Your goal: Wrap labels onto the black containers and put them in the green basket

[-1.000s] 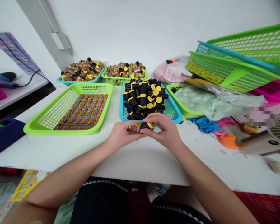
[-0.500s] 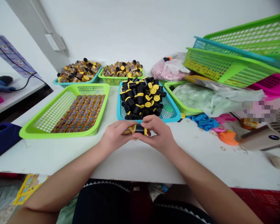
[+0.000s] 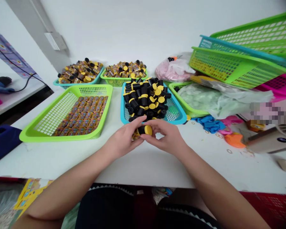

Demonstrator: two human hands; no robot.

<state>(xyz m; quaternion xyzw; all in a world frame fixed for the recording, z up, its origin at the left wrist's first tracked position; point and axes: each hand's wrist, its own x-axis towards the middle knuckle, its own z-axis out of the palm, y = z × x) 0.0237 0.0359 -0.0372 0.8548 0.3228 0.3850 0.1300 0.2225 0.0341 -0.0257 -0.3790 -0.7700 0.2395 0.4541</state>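
Over the table's front part, both of my hands close round a small black canister with a yellow cap [image 3: 146, 130]. My left hand [image 3: 124, 138] grips its left end, where some yellow printed wrapping [image 3: 135, 135] shows between the fingers. With thumb and fingers, my right hand [image 3: 165, 135] pinches the capped end from the right. The palms hide part of the canister. Just behind my hands, a blue basket [image 3: 181, 118] holds a heap of black canisters with yellow caps [image 3: 144, 98]. To the left, a green basket [image 3: 59, 137] contains rows of printed, wrapped pieces [image 3: 83, 117].
Two more baskets heaped with wrapped canisters [image 3: 81, 72] stand against the wall. At right are stacked baskets [image 3: 238, 65], a bag of pale green material [image 3: 200, 97], blue scraps [image 3: 209, 124], an orange piece [image 3: 234, 140] and a fan [image 3: 271, 136].
The canister has turned in my hands, so the flat face of its yellow cap now points more toward me. My hands stay together, and the view has shifted slightly.
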